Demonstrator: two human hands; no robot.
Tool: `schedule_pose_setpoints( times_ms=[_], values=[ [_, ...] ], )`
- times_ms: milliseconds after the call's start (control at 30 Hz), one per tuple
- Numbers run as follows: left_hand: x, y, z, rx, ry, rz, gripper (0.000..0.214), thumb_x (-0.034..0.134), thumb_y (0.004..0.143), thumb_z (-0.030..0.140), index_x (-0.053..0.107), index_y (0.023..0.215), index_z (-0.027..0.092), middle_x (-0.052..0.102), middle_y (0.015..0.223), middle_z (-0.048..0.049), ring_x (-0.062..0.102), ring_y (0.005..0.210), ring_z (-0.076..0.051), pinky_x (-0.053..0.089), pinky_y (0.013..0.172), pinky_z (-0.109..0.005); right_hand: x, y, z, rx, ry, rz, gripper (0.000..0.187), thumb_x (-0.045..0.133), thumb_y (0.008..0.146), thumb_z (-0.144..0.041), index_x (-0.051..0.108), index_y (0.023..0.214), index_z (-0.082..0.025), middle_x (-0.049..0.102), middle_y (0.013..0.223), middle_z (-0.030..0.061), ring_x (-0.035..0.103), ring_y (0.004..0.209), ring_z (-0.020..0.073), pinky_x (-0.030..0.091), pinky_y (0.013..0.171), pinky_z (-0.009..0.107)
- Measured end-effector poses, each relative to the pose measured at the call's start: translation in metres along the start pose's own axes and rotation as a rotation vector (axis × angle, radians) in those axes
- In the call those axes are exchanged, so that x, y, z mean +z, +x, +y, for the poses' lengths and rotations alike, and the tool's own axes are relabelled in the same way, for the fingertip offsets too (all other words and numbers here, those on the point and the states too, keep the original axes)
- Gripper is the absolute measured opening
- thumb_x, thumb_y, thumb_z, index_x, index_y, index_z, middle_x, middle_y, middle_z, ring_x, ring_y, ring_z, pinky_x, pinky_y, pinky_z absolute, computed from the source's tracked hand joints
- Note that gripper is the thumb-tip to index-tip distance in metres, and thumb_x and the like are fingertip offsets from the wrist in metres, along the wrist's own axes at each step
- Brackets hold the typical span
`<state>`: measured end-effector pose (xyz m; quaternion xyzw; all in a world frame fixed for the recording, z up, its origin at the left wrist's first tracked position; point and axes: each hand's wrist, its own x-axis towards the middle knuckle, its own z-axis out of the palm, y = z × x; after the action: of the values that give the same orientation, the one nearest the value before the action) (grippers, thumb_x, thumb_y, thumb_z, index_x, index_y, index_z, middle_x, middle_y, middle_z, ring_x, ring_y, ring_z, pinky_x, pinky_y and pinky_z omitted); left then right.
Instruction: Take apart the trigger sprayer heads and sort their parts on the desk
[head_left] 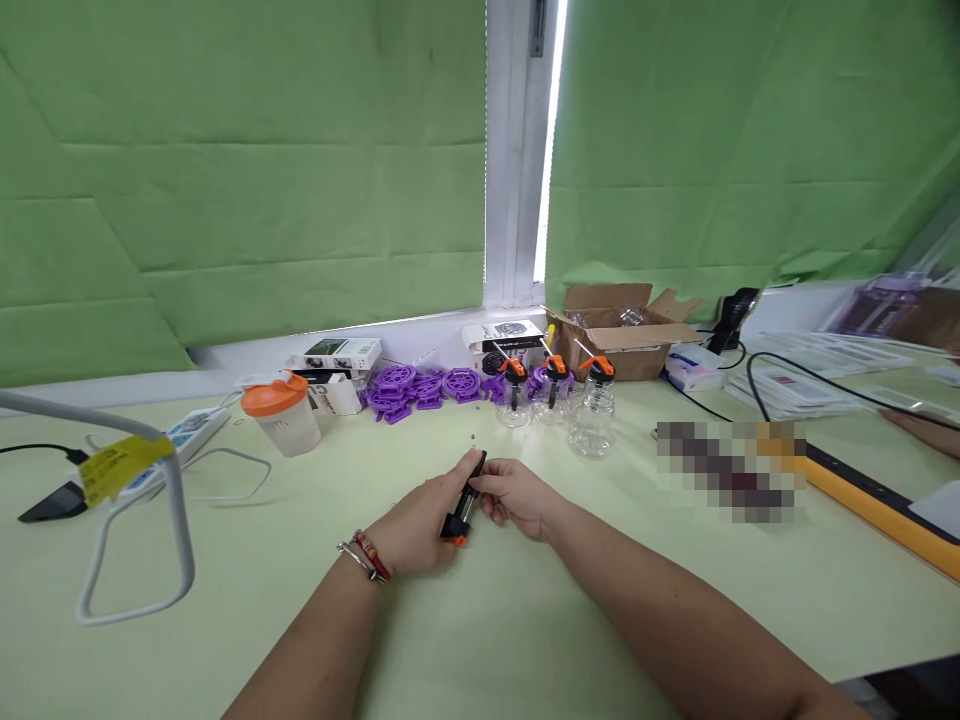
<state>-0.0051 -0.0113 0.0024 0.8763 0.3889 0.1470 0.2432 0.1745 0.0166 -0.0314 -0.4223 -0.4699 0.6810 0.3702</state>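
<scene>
Over the middle of the table, my left hand (421, 522) is closed round a black bottle pourer top (459, 518) with an orange part at its near end. The fingers of my right hand (516, 496) pinch the same piece higher up, near its far black end. A shiny strip shows along its side; my fingers hide part of it. It lies slanted, orange end toward me. Beyond my hands stand three clear bottles (591, 436) with black and orange tops like the held one, thin white sticks rising from them.
Purple plastic wheel-shaped parts (393, 392) lie behind, near printed boxes (341, 354) and an open cardboard box (628, 350). An orange-lidded cup (281, 412), a power strip (184, 440) and a grey bent tube (180, 520) are at left. Another person's arm (922, 430) shows at far right.
</scene>
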Motion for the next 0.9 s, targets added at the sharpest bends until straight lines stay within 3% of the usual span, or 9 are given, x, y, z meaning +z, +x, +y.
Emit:
schedule_pose_setpoints(
  times_ms=[100, 200, 267, 333, 433, 500, 633, 800, 900],
  values=[
    [0.003, -0.001, -0.005, -0.005, -0.069, -0.026, 0.097, 0.053, 0.063, 0.011, 0.005, 0.146, 0.026, 0.064, 0.100, -0.0049, 0.058, 0.071, -0.017, 0.046, 0.065, -0.029, -0.001, 0.001, -0.001, 0.011, 0.025, -0.016, 0.023, 0.070, 0.066, -0.029, 0.057, 0.078, -0.015, 0.057, 0.052, -0.0031, 0.046, 0.039, 0.0062, 0.029, 0.035, 0.017],
    [0.007, 0.002, -0.003, 0.015, -0.027, 0.064, 0.086, 0.060, 0.066, 0.022, 0.021, 0.142, 0.021, 0.058, 0.115, -0.0105, 0.058, 0.088, -0.023, 0.042, 0.088, -0.042, -0.002, 0.002, -0.001, 0.025, 0.082, -0.002, 0.020, 0.070, 0.065, -0.026, 0.058, 0.074, -0.013, 0.058, 0.053, -0.0013, 0.048, 0.041, 0.0071, 0.032, 0.036, 0.018],
    [0.011, 0.007, 0.002, -0.006, 0.073, 0.155, 0.063, 0.061, 0.071, 0.035, 0.042, 0.128, 0.018, 0.060, 0.110, -0.0109, 0.056, 0.095, -0.026, 0.028, 0.101, -0.051, -0.001, 0.002, 0.000, 0.037, 0.134, 0.008, 0.015, 0.068, 0.065, -0.022, 0.058, 0.071, -0.012, 0.058, 0.052, -0.0002, 0.050, 0.043, 0.0081, 0.036, 0.039, 0.019],
    [0.015, 0.013, 0.005, -0.056, 0.141, 0.179, 0.033, 0.050, 0.081, 0.042, 0.057, 0.102, 0.018, 0.064, 0.091, -0.0084, 0.056, 0.089, -0.025, 0.029, 0.099, -0.051, 0.000, 0.002, 0.001, 0.047, 0.177, 0.019, 0.012, 0.065, 0.065, -0.019, 0.057, 0.068, -0.012, 0.056, 0.050, -0.0006, 0.049, 0.042, 0.0079, 0.036, 0.039, 0.020],
    [0.020, 0.021, 0.004, -0.108, 0.169, 0.138, 0.032, 0.039, 0.087, 0.041, 0.059, 0.080, 0.018, 0.063, 0.077, -0.0078, 0.056, 0.077, -0.023, 0.042, 0.078, -0.039, 0.003, 0.001, 0.001, 0.046, 0.210, 0.061, 0.012, 0.065, 0.061, -0.016, 0.054, 0.065, -0.015, 0.053, 0.047, -0.0033, 0.048, 0.039, 0.0078, 0.030, 0.036, 0.019],
    [0.019, 0.023, 0.000, -0.114, 0.168, 0.119, 0.032, 0.039, 0.087, 0.042, 0.059, 0.078, 0.018, 0.062, 0.075, -0.0069, 0.055, 0.072, -0.022, 0.042, 0.066, -0.033, 0.004, 0.002, 0.000, 0.026, 0.213, 0.082, 0.015, 0.066, 0.058, -0.015, 0.054, 0.066, -0.015, 0.055, 0.048, -0.0030, 0.049, 0.040, 0.0089, 0.030, 0.036, 0.019],
    [0.013, 0.021, -0.004, -0.123, 0.142, 0.099, 0.032, 0.042, 0.086, 0.043, 0.060, 0.075, 0.019, 0.060, 0.069, -0.0038, 0.054, 0.066, -0.019, 0.039, 0.059, -0.028, 0.002, 0.004, 0.000, -0.029, 0.198, 0.061, 0.019, 0.072, 0.054, -0.018, 0.057, 0.065, -0.015, 0.057, 0.048, -0.0022, 0.050, 0.039, 0.0094, 0.034, 0.036, 0.021],
    [0.003, 0.014, -0.001, -0.046, 0.184, 0.107, 0.027, 0.047, 0.084, 0.041, 0.060, 0.073, 0.020, 0.061, 0.070, -0.0036, 0.055, 0.068, -0.019, 0.042, 0.064, -0.031, -0.005, 0.004, 0.002, -0.049, 0.169, -0.050, 0.026, 0.078, 0.053, -0.023, 0.058, 0.067, -0.014, 0.060, 0.051, -0.0011, 0.054, 0.043, 0.0101, 0.039, 0.041, 0.021],
    [0.002, 0.013, -0.002, 0.027, 0.276, 0.304, 0.024, 0.058, 0.078, 0.041, 0.061, 0.091, 0.021, 0.063, 0.102, -0.0085, 0.055, 0.099, -0.026, 0.040, 0.088, -0.041, -0.010, 0.002, 0.003, -0.048, 0.235, -0.056, 0.029, 0.080, 0.054, -0.022, 0.057, 0.070, -0.014, 0.063, 0.056, 0.0000, 0.057, 0.047, 0.0105, 0.043, 0.046, 0.022]
  ],
)
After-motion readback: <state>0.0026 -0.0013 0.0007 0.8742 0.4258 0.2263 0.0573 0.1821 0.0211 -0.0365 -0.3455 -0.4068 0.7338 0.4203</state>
